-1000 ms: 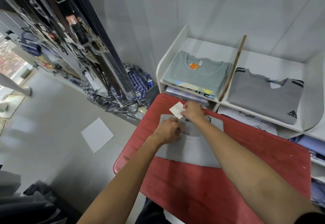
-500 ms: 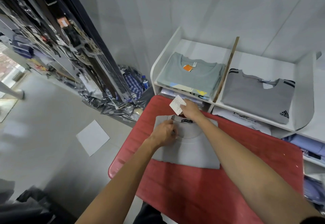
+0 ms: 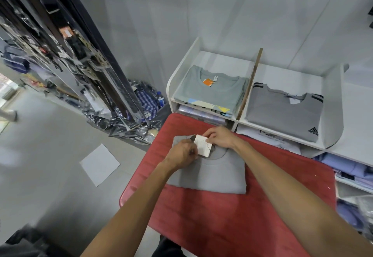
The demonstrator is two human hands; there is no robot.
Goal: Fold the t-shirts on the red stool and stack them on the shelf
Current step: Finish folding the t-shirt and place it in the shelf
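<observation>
A folded grey t-shirt (image 3: 214, 176) lies flat on the red stool (image 3: 232, 220), collar toward the shelf. A white paper tag (image 3: 202, 145) lies over the collar. My right hand (image 3: 219, 136) pinches the tag's far edge. My left hand (image 3: 182, 153) has its fingers curled at the tag's near edge, on the collar's left side. Behind the stool stands the white shelf (image 3: 236, 121). Its left compartment holds a folded grey-green t-shirt (image 3: 210, 93) with an orange tag, and its right one a folded grey t-shirt with black stripes (image 3: 282, 113).
Lower shelf levels hold bagged shirts (image 3: 201, 113) and blue garments (image 3: 347, 166). A heap of plastic-wrapped clothes (image 3: 129, 119) lies on the floor left of the stool, under a dark hanging rack (image 3: 80, 50). A white sheet of paper (image 3: 100, 164) lies on the grey floor.
The tag stuck up beyond the collar, held by my right hand; now it lies down over the collar and my left hand has come up to its near edge.
</observation>
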